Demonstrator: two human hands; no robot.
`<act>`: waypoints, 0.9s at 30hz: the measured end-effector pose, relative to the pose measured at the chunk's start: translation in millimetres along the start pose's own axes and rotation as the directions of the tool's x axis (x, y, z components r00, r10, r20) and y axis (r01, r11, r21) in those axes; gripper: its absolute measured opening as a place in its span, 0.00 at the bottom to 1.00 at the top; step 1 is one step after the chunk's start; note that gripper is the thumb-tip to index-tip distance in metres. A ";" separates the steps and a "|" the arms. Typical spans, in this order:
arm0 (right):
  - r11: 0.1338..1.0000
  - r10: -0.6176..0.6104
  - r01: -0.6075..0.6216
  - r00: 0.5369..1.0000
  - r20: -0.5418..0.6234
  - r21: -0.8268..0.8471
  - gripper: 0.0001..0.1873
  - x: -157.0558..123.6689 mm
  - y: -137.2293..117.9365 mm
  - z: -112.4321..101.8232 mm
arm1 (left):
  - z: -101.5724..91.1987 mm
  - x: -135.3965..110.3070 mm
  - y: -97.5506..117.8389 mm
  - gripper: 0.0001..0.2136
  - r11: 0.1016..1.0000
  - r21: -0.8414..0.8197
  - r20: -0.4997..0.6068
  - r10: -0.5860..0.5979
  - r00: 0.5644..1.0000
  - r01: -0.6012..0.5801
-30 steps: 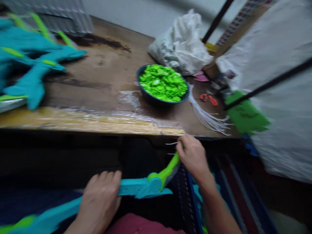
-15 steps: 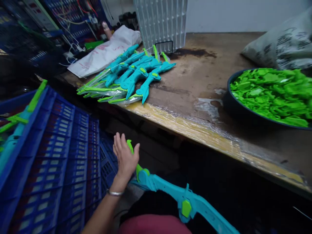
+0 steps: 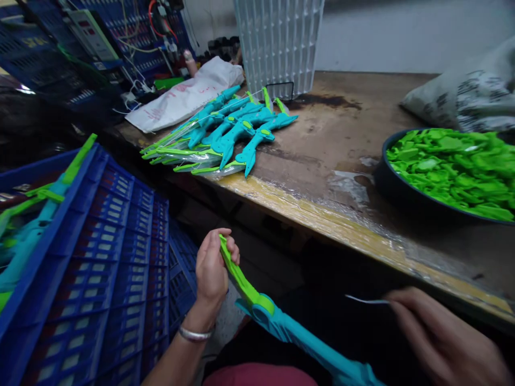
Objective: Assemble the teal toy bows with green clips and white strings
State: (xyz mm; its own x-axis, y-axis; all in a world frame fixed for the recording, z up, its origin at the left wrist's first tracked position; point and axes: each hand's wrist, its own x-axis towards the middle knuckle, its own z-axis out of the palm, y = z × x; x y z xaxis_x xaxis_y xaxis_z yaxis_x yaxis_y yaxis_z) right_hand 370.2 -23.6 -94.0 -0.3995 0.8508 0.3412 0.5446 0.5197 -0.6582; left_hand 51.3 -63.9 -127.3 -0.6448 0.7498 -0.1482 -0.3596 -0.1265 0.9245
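A turquoise toy bow [image 3: 301, 335] with a green limb [image 3: 241, 279] lies slantwise above my lap, its lower end running out of view at the bottom. My left hand [image 3: 213, 268] is closed around the tip of that green limb. At the lower right, my right hand [image 3: 446, 335] pinches a thin white string [image 3: 364, 301], whose free end points left over the dark space under the table. My right fingers are slightly blurred. Several more toy bows [image 3: 237, 134] in the same colours lie stacked on the table's left part.
A wooden table [image 3: 306, 145] has a yellow taped edge [image 3: 322, 225]. On it stand a dark basin [image 3: 402, 195] heaped with green plastic parts [image 3: 454, 171], a printed sack [image 3: 478, 91] and a ribbed translucent panel [image 3: 281, 43]. A blue crate [image 3: 120, 257] holding toy bows stands at left.
My left hand has gone from spread fingers to a grip on the green limb. My right hand has come into view with the string. The held bow has turned.
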 end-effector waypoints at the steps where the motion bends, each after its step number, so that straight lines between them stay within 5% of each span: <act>1: 0.998 -0.043 0.038 0.994 0.099 0.054 0.09 13.6 -15.0 9.1 | 8.7 -9.7 6.8 0.13 0.999 -0.043 0.051 0.033 0.998 -0.031; 4: 0.958 -0.143 0.083 0.967 0.209 0.275 0.09 59.1 -68.2 34.8 | 27.4 -37.9 23.0 0.16 0.985 -0.153 0.170 0.112 0.979 -0.086; 9: 0.864 -0.276 0.167 0.946 0.169 0.475 0.10 91.1 -125.8 59.7 | 27.3 -59.9 34.2 0.18 0.956 -0.290 0.301 0.134 0.944 -0.043; 18: 0.875 -0.331 0.248 0.933 0.140 0.415 0.10 70.8 -128.1 83.7 | 14.7 -56.7 25.6 0.18 0.895 -0.432 0.369 0.064 0.927 0.110; 27: 0.905 -0.318 0.257 0.938 0.140 0.339 0.09 66.7 -129.3 87.8 | 15.3 -54.9 21.5 0.17 0.862 -0.487 0.395 0.075 0.916 0.140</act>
State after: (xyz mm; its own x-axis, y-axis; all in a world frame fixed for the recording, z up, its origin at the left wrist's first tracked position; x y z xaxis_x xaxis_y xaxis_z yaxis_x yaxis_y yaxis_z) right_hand 208.4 -40.8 -45.0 -0.6514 0.6214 0.4354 0.1407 0.6628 -0.7355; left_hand 89.2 -97.9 -93.9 -0.3511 0.9336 0.0722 -0.7287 -0.3208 0.6050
